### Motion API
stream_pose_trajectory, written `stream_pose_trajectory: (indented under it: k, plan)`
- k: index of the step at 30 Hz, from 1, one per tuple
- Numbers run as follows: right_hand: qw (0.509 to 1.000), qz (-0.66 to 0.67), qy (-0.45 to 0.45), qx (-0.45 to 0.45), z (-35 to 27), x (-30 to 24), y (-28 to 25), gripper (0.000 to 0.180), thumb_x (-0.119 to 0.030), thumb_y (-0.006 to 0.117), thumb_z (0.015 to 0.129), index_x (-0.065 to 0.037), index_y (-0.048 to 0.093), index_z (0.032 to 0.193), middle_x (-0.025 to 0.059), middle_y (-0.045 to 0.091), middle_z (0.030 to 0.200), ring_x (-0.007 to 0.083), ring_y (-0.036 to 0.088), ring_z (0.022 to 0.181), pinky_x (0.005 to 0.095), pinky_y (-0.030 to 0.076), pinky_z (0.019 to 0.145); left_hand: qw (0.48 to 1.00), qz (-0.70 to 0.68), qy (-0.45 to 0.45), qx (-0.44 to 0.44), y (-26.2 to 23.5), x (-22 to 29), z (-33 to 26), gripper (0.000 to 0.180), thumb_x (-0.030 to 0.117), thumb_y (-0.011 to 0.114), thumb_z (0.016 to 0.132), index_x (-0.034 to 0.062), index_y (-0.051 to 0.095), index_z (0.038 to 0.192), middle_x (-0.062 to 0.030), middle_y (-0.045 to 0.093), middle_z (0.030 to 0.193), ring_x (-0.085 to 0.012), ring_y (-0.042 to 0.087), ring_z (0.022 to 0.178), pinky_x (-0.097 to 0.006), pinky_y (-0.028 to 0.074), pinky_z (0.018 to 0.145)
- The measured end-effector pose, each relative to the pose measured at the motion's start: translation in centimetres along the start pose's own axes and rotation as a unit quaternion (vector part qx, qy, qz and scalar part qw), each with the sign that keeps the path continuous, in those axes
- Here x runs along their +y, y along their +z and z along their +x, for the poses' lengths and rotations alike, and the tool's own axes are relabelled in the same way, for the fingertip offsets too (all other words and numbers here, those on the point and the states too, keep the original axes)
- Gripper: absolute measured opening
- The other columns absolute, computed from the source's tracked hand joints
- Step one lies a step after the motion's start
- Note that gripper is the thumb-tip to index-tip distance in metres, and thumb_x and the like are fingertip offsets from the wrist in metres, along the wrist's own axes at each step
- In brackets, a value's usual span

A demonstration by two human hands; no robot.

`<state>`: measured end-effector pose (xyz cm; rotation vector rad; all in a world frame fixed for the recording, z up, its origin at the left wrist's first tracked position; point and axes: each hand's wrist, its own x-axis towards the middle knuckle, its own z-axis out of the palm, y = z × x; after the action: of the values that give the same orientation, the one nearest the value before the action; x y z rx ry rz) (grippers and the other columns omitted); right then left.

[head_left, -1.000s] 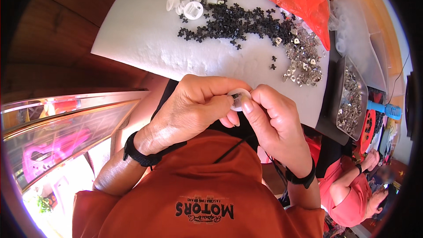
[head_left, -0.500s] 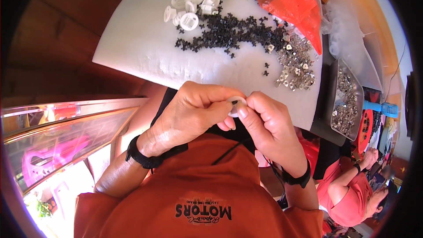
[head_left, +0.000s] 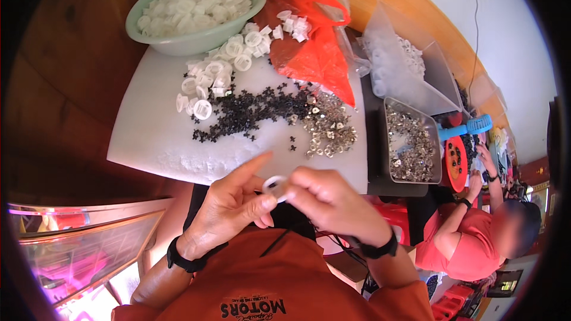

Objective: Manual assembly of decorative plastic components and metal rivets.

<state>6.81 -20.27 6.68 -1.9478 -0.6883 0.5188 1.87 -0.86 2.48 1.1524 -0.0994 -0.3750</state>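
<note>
Overhead, the table (head_left: pixel 77 83) of dark wood carries a white board (head_left: pixel 148 137), the main work surface. At its far edge sits a pale green bowl (head_left: pixel 196 38) heaped with white plastic caps. To the right of the bowl lies a red plastic bag (head_left: pixel 318 53), with a few caps on top of it. Beyond the bag, a clear plastic bag (head_left: pixel 404 71) holds more white rings. Just right of the board, a grey tray (head_left: pixel 410 145) is filled with small metal parts. On the board: loose white caps (head_left: pixel 220 74) near the bowl, a spread of small black pieces (head_left: pixel 250 116) in the middle, and a cluster of shiny metal clips (head_left: pixel 327 128) at the right end. Another person in a red shirt (head_left: pixel 470 244) sits at lower right.

Left hand (head_left: pixel 229 208) and right hand (head_left: pixel 330 202) meet below the board's near edge. Fingers of both pinch a single white ring (head_left: pixel 275 187) between them, held above the lap; left index finger is extended.
</note>
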Motion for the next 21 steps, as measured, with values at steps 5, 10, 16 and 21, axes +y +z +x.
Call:
stream_pose_trajectory:
  k: [5,10,16,21]
  plan:
    - [0.961,0.037,0.156,0.225,-2.2,-1.6,-9.3,0.015,-0.02,0.058,0.088,-0.006,0.063,0.085,-0.0073,0.047,0.063,0.0019,0.04,0.053,0.0196,0.031,0.047,0.998,-0.017,0.049,0.04,-0.2,0.0,-0.5,0.063,0.021,0.06,0.091,0.0039,0.028,0.142,-0.015,0.06,0.11,-0.0112,0.059,0.07,-0.025,0.053,0.066]
    - [0.899,-0.178,0.135,0.376,-3.9,0.8,-18.6,0.04,-0.026,0.059,0.089,0.0,0.049,0.119,-0.0006,0.05,0.078,0.0059,0.044,0.059,0.0219,0.035,0.048,0.998,0.021,0.009,0.062,-1.0,-1.1,-1.3,0.04,0.021,0.054,0.096,-0.0009,0.046,0.128,-0.0107,0.063,0.102,-0.0074,0.056,0.066,-0.021,0.049,0.06]
    - [0.942,-0.199,0.111,0.248,1.2,-2.7,-13.3,0.04,-0.02,0.057,0.091,-0.004,0.047,0.126,0.0088,0.056,0.102,0.0126,0.056,0.08,0.0251,0.047,0.064,0.996,0.032,0.021,0.075,-1.3,-1.4,-2.3,0.029,0.014,0.047,0.098,-0.0031,0.054,0.12,-0.0108,0.066,0.097,-0.0096,0.058,0.066,-0.021,0.048,0.059]
    - [0.952,-0.287,0.035,0.098,7.5,-3.0,-8.7,0.045,-0.021,0.055,0.092,-0.003,0.043,0.131,0.0102,0.052,0.12,0.0142,0.057,0.089,0.0268,0.047,0.073,0.997,0.029,0.033,0.065,-1.2,-1.6,-2.9,0.029,0.016,0.048,0.098,-0.0034,0.055,0.118,-0.0106,0.065,0.095,-0.0105,0.058,0.067,-0.022,0.047,0.059]
